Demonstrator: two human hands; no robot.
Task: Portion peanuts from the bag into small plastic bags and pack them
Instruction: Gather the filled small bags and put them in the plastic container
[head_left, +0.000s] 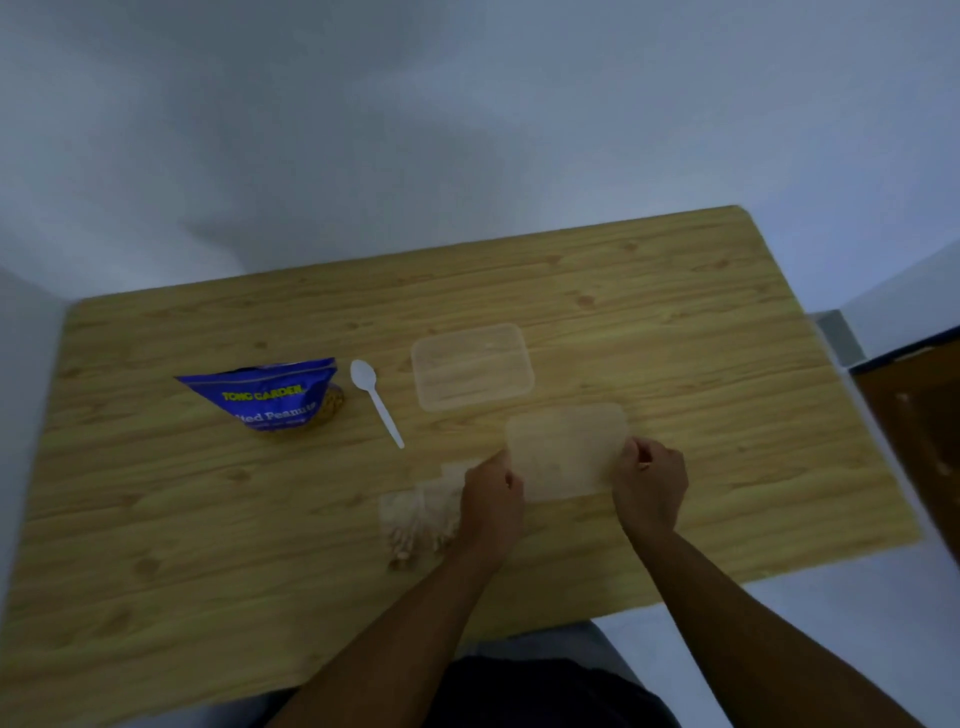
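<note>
Head view, looking down on a wood-grain table (675, 322); clock directions are read from its middle, 12 pointing away from the person.

Surroundings:
- Clear plastic tub (472, 366) just past centre toward 12, open side up; contents cannot be made out.
- White plastic spoon (376, 400) at about 10, bowl toward 12, handle slanting toward 5. It lies between the tub and the peanut bag, touching neither.
- Pale wall (467, 104) beyond the far edge; a brown surface at the 3 o'clock frame edge.
- Nothing lies between the hands and the tub.

Task items:
- Peanut bag (270, 395) at 9, blue, leaning. Yellow print reads "TONG GARDEN"; below it, white lettering is partly legible: "…ted Peanuts". Nuts show at its right side.
- Small plastic bags (421, 514) at about 7, a heap holding peanuts, just beside the left wrist and partly hidden by it.

Hands:
- Set apart, with a translucent rectangular piece (566, 452) between them at 5. Lid or second tub: cannot tell.
- Left hand (491, 493) grips its left edge, fingers curled.
- Right hand (649, 483) pinches its right edge.
- Whether the piece rests on the table or is lifted: cannot tell.
</note>
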